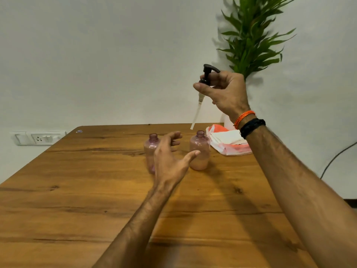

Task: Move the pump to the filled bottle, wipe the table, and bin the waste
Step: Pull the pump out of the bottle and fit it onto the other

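Note:
My right hand is raised above the table and grips a black pump by its collar. The pump's white tube hangs down, with its tip just above and left of the right bottle's mouth. Two pink see-through bottles stand uncapped on the wooden table. The right bottle holds pale liquid in its lower part. The left bottle looks empty and is partly hidden by my left hand. That hand hovers between the bottles with fingers spread, its thumb touching or nearly touching the right bottle.
A pile of white and orange cloths or tissues lies at the table's far right. A green plant rises behind it against the white wall. A wall socket plate sits at the left. A black cable hangs at the right.

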Demonstrator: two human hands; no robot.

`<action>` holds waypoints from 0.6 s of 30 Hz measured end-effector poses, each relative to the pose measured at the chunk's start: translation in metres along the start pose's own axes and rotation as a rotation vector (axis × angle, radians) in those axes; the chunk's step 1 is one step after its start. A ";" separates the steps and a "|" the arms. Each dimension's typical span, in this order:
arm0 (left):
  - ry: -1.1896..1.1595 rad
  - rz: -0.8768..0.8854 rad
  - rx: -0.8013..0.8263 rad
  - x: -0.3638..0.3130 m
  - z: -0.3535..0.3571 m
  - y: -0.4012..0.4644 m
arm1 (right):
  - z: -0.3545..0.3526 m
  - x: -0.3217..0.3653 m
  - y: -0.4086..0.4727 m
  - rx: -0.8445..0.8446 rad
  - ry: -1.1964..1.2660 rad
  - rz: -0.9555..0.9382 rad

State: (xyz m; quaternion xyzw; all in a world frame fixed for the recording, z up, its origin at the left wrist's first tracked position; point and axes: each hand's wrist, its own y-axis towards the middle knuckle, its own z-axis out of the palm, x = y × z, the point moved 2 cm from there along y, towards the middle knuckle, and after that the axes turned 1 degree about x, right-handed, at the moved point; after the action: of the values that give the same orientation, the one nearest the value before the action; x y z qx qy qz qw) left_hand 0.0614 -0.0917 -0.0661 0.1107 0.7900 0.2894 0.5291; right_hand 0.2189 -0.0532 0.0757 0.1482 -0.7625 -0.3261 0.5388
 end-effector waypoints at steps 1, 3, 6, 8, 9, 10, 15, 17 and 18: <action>0.015 -0.028 0.020 0.002 0.009 0.000 | -0.003 -0.001 0.000 -0.003 -0.021 0.000; 0.027 -0.090 0.034 0.006 0.027 0.001 | -0.010 -0.002 -0.001 -0.005 -0.052 0.005; 0.041 -0.181 0.058 0.018 0.048 0.003 | -0.019 -0.005 0.000 -0.005 -0.075 0.016; 0.027 -0.222 0.089 0.025 0.059 0.003 | -0.021 -0.007 0.001 -0.009 -0.078 0.018; 0.019 -0.235 0.106 0.029 0.063 0.003 | -0.022 -0.009 0.002 -0.011 -0.079 0.020; 0.014 -0.246 0.122 0.032 0.066 0.003 | -0.021 -0.010 0.002 -0.011 -0.084 0.024; 0.035 -0.271 0.158 0.047 0.075 0.004 | -0.013 -0.022 -0.001 0.009 -0.131 0.050; 0.031 -0.266 0.147 0.049 0.075 0.004 | -0.008 -0.029 -0.003 0.026 -0.138 0.069; 0.033 -0.261 0.145 0.050 0.075 0.003 | -0.007 -0.034 -0.005 0.037 -0.144 0.079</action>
State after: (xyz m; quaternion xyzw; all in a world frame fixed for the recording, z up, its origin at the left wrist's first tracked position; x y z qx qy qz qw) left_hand 0.1081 -0.0392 -0.1232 0.0403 0.8250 0.1622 0.5398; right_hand 0.2369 -0.0397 0.0494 0.1041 -0.8105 -0.3001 0.4921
